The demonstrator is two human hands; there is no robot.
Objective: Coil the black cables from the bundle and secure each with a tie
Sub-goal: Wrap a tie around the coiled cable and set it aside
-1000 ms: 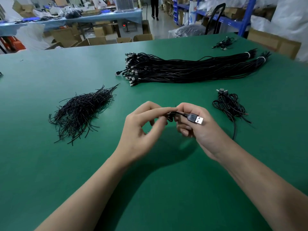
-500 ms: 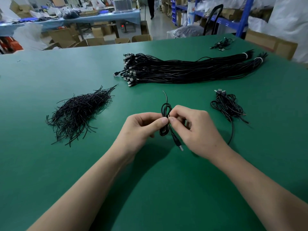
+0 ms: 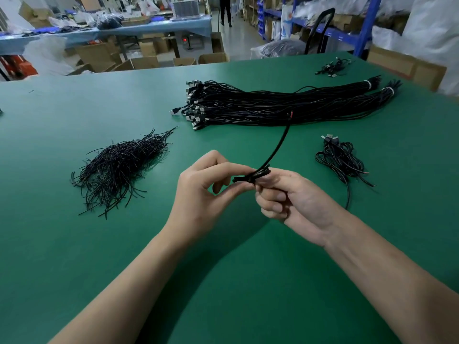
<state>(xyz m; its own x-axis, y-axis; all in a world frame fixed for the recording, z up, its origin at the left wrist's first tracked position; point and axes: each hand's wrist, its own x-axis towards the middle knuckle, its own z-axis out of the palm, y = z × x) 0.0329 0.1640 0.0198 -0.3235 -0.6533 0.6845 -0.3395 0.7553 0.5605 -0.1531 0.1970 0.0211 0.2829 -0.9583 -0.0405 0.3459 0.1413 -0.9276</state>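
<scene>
— Where was the cable when we looked down?

— In both our hands, above the middle of the green tabletop (image 3: 74, 244), nearer the near edge than the far one. Our left hand (image 3: 206, 189) pinched the folded cable (image 3: 252, 175) between thumb and forefinger, with the other fingers loosely curled behind.

— And the right?

— Our right hand (image 3: 293, 199) gripped the same cable from the other side, fingers curled in around it, just beside the left hand's fingertips. The loops lay narrow and flat between the two grips.

— Was any of it free?

— One loose end (image 3: 280, 142) rose from the loops and arched toward the far edge, showing a red tip.

— What lay around us?

— The big bundle (image 3: 285, 108) of straight black cables stretched along the far edge, with the plugs at its left end and white bands round its right end. The pile of ties (image 3: 119, 167) sat toward the left edge, well apart from our hands. Toward the right edge lay a few coiled cables (image 3: 342, 160), with plugs on their far side. A small heap of cables (image 3: 332, 68) sat near the far right corner.
</scene>
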